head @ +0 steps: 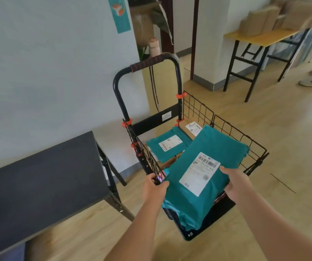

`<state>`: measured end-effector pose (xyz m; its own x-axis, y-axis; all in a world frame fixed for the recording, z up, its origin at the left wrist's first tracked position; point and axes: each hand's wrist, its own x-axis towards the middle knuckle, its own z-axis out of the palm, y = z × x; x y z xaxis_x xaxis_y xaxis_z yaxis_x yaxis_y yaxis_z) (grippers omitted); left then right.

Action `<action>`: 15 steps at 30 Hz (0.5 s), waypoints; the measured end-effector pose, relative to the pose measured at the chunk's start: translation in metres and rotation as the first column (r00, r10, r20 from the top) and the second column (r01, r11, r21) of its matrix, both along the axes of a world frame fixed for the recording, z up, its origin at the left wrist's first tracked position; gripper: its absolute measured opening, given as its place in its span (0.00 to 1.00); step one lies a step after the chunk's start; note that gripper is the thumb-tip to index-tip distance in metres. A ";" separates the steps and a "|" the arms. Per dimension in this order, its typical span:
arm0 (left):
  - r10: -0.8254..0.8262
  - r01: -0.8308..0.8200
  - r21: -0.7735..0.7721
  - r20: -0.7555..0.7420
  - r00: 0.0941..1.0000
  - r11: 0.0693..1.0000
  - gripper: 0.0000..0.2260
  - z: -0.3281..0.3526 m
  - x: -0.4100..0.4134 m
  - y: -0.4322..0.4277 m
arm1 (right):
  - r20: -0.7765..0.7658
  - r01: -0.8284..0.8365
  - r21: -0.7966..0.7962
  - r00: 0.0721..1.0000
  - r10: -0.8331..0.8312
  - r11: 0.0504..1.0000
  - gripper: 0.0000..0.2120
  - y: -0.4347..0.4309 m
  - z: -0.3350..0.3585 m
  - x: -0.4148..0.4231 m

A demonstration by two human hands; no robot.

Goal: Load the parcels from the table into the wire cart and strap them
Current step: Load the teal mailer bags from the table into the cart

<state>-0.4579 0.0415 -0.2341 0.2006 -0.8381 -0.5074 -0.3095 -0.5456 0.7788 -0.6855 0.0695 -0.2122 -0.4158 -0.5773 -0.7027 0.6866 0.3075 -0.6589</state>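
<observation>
- The teal parcel point(204, 166) hangs label up over the near half of the wire cart point(198, 108), with its far edge tilted higher. Holding it from both sides likely keeps the soft bag flat, so it can be laid down rather than dropped.
- The left grip point(155, 187) is clamped on the parcel's nine o'clock edge, thumb on top, close against the cart's near-left corner wire.
- The right grip point(234, 183) is clamped on the three o'clock edge, thumb beside the label and fingers hidden underneath.
- Toward twelve o'clock in the cart, a second teal parcel point(168, 146) lies flat with its label up. A cardboard box point(192, 129) sits by the back panel at one o'clock. With both at the back, the near half is free for this one.
- A dark mass point(217, 213) lies under the held parcel at six o'clock; I cannot tell what it is.
- Wire walls rise at three and nine o'clock and the top is open, so the way in is straight down. The parcel looks nearly as wide as the basket, so a corner could catch the right rim.
- The dark table point(38, 176) stands just beside the cart at nine o'clock, and open floor lies at three o'clock.
- A cord point(154, 87) hangs from the handle point(151, 63) at twelve o'clock, so strapping is not yet done.
</observation>
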 end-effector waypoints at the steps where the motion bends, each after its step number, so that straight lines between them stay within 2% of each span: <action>1: 0.023 -0.023 -0.007 0.015 1.000 1.000 0.31 0.000 -0.007 -0.003 | 0.003 0.033 -0.003 0.999 -0.033 0.999 0.19 -0.004 0.000 -0.008; 4: 0.133 -0.133 0.006 0.013 0.991 0.991 0.35 -0.003 -0.028 -0.017 | 0.019 0.087 -0.010 0.996 -0.087 0.996 0.16 -0.018 -0.001 -0.025; 6: 0.266 -0.257 0.085 -0.115 0.957 0.963 0.36 -0.005 -0.044 -0.030 | 0.048 0.128 0.004 0.991 -0.128 0.992 0.15 -0.029 -0.004 -0.032; 8: 0.380 -0.320 0.236 -0.289 0.879 0.918 0.36 -0.006 -0.066 -0.042 | 0.060 0.159 0.028 0.985 -0.161 0.987 0.14 -0.041 -0.009 -0.038; 11: 0.373 -0.274 0.308 -0.334 0.866 0.911 0.40 -0.010 -0.101 -0.059 | 0.083 0.166 0.064 0.982 -0.171 0.984 0.07 -0.061 -0.015 -0.049; 15: 0.269 -0.067 0.393 -0.485 0.832 0.917 0.36 -0.016 -0.130 -0.085 | 0.094 0.130 0.059 0.986 -0.135 0.990 0.09 -0.091 -0.020 -0.065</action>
<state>-0.5881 -0.0433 -0.2500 -0.0563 -0.5650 -0.8232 0.2084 -0.8130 0.5437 -0.7508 -0.0217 -0.2326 -0.4138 -0.4826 -0.7719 0.7840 0.2421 -0.5716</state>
